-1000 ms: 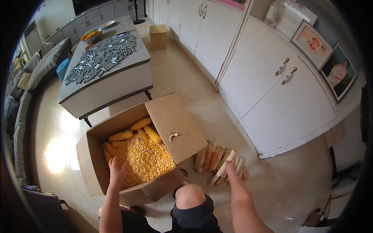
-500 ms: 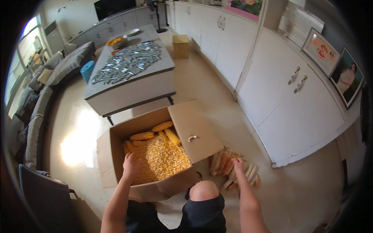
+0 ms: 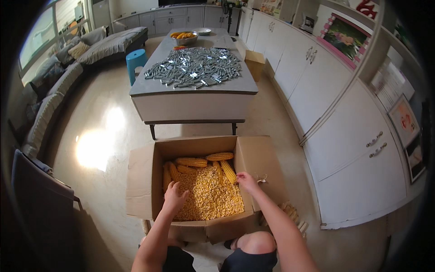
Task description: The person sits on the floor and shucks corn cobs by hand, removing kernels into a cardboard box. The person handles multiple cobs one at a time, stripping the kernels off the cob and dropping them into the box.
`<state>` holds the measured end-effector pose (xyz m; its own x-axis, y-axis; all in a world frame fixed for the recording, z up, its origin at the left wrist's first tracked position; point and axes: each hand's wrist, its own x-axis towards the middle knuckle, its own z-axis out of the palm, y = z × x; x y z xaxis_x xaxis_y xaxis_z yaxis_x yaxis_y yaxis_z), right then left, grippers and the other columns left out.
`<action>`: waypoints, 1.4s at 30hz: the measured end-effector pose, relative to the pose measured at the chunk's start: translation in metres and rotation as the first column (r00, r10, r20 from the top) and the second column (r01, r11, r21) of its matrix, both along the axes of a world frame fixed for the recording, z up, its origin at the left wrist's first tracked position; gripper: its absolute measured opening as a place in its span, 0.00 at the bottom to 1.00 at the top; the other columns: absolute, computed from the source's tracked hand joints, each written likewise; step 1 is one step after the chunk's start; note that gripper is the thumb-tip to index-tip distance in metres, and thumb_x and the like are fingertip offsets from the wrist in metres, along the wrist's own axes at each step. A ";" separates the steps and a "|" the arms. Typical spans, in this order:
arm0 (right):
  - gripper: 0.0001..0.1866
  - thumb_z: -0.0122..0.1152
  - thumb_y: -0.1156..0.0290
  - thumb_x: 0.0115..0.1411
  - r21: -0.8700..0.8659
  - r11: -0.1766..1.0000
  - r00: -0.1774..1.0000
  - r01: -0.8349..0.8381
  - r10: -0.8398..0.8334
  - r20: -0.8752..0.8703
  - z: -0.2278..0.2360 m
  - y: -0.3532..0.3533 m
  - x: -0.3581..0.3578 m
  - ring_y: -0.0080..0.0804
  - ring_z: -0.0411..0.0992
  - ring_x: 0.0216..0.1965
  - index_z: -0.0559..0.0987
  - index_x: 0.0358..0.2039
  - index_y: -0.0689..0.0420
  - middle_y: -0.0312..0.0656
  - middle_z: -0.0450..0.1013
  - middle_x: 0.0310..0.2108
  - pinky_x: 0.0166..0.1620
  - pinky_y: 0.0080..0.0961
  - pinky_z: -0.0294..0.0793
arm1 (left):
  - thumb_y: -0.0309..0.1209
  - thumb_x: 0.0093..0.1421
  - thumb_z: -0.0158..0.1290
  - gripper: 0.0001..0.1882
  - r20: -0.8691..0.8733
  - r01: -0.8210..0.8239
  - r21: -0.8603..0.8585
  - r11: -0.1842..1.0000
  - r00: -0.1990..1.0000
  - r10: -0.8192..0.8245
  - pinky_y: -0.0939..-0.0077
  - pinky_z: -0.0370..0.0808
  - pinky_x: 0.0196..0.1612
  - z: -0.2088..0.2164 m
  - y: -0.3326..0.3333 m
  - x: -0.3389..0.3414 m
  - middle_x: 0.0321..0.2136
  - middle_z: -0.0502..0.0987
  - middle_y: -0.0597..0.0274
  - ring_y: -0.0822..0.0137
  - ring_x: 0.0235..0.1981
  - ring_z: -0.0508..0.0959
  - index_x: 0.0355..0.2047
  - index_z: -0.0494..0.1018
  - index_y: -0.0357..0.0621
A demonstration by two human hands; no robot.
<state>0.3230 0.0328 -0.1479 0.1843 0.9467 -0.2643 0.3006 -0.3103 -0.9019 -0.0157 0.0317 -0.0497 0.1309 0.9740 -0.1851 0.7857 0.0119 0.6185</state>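
Inside the open cardboard box [image 3: 195,148], loose yellow corn kernels [image 3: 209,192] cover the bottom. Several whole corn cobs lie along its far and left sides, among them a corn cob [image 3: 228,172] slanting near the right wall. My left hand [image 3: 176,196] hovers over the kernels at the left, its fingers apart and nothing in them. At the right wall, my right hand [image 3: 247,182] reaches in over the edge beside the slanting cob, fingers loosely apart and apparently empty. Stripped cobs [image 3: 294,215] lie on the floor right of the box, partly behind my right forearm.
Beyond the box stands a long grey table [image 3: 190,92] covered with small shiny metallic pieces [image 3: 195,68], with a bowl of corn [image 3: 184,38] farther back. A blue stool [image 3: 136,63] is left of it. White cabinets [image 3: 290,81] line the right; a dark chair [image 3: 43,195] stands near left.
My right hand has left the stripped cobs on the floor and come up to the box's right wall. My left hand stays over the kernels. The view has swung rightward and up.
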 end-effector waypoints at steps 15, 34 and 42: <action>0.42 0.64 0.58 0.45 -0.581 0.789 0.429 0.201 0.462 0.776 -0.158 0.093 -0.050 0.42 0.57 0.52 0.54 0.57 0.60 0.49 0.61 0.51 0.51 0.32 0.64 | 0.41 0.53 0.51 0.28 -0.166 0.081 -0.063 0.995 0.982 -0.091 0.61 0.61 0.53 0.028 0.035 -0.047 0.52 0.60 0.40 0.46 0.51 0.63 0.49 0.62 0.35; 0.32 0.57 0.49 0.47 -0.446 0.894 0.788 -0.030 0.296 0.539 -0.011 0.003 -0.066 0.40 0.71 0.34 0.70 0.44 0.65 0.52 0.69 0.39 0.37 0.32 0.72 | 0.42 0.54 0.49 0.28 0.015 0.199 -0.005 0.980 0.980 -0.199 0.60 0.66 0.49 0.050 0.011 -0.042 0.46 0.66 0.44 0.48 0.46 0.68 0.50 0.61 0.35; 0.22 0.42 0.54 0.58 -0.417 0.907 0.894 0.058 -0.233 -0.382 0.101 -0.032 -0.119 0.29 0.71 0.24 0.69 0.42 0.59 0.44 0.71 0.31 0.23 0.23 0.74 | 0.46 0.55 0.46 0.25 -0.079 0.209 -0.244 0.947 0.969 -0.234 0.60 0.67 0.48 0.041 -0.002 -0.053 0.40 0.71 0.44 0.50 0.45 0.70 0.43 0.66 0.37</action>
<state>0.2039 0.0009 -0.0473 0.1026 0.7230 -0.6832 -0.1497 -0.6678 -0.7292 -0.0685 0.0296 -0.0087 0.3060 0.8509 -0.4270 0.8454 -0.0366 0.5329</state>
